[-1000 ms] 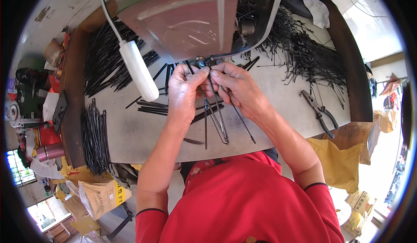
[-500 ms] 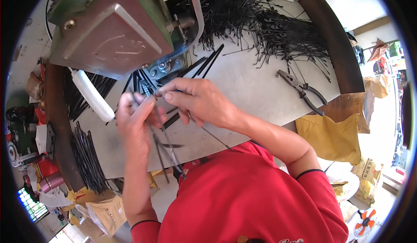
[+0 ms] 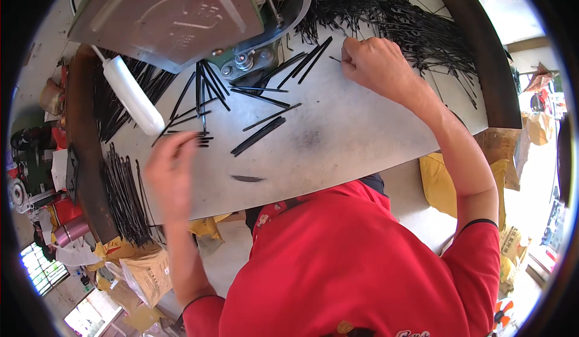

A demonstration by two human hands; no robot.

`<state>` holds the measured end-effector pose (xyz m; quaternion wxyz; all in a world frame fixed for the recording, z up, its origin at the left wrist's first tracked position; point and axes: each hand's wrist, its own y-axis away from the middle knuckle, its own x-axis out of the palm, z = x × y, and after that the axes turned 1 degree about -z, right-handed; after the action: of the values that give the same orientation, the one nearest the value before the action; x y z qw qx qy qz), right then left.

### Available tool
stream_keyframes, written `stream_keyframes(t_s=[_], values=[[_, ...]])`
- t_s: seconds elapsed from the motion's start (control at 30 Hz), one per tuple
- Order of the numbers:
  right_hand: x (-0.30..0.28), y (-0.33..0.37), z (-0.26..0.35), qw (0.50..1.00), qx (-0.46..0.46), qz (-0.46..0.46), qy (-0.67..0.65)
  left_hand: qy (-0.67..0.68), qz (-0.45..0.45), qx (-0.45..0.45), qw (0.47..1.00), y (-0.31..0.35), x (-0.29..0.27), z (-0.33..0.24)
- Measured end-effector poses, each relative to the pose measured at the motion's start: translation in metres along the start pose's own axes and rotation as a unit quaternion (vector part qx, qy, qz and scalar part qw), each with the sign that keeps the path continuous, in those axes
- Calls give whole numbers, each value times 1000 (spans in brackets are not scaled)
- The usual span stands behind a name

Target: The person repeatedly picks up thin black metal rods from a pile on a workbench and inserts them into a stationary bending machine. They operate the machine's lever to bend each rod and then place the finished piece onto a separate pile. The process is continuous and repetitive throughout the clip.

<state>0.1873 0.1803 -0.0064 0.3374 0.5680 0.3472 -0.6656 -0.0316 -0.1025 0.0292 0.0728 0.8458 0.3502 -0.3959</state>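
Observation:
My right hand (image 3: 383, 66) is closed in a fist at the near edge of a big pile of thin black rods (image 3: 416, 35). The tip of one thin black rod pokes out at its left side. My left hand (image 3: 170, 165) is smeared by motion over the left of the table, so its fingers are unclear. Close to its fingertips lie several short black strips (image 3: 204, 139). More black strips (image 3: 208, 87) fan out beneath the machine, and a black strip bundle (image 3: 259, 136) lies mid-table.
A green and maroon machine (image 3: 175, 20) overhangs the table (image 3: 338, 132). Beside it hangs a white rounded bar (image 3: 134, 99). A bundle of black rods (image 3: 123, 201) lies at the left edge, and dark raised borders (image 3: 87, 156) flank the tabletop. My right forearm mostly hides the pliers.
My hands have parted. The right one has moved up and right to the rod pile, the left one down and left. The pieces held between them are gone from there.

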Motion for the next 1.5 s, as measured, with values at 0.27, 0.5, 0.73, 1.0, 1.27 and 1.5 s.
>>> stream_keyframes(t_s=[0.27,0.5,0.73,1.0,1.27,1.5], values=[[-21,3,8,996,-68,55,33,-114,57,221,967,-19,92,-43],[-31,-2,17,985,-85,142,46,-110,35,254,960,-18,97,-39],[-31,27,24,986,26,-40,-163,158,36,-68,984,3,56,-49],[-11,21,87,865,96,51,-490,503,103,-204,834,-15,57,-42],[-16,-7,114,857,93,38,-505,596,38,-235,766,-40,69,-28],[9,-10,120,951,43,-145,-269,576,44,-218,787,-43,75,-32]])
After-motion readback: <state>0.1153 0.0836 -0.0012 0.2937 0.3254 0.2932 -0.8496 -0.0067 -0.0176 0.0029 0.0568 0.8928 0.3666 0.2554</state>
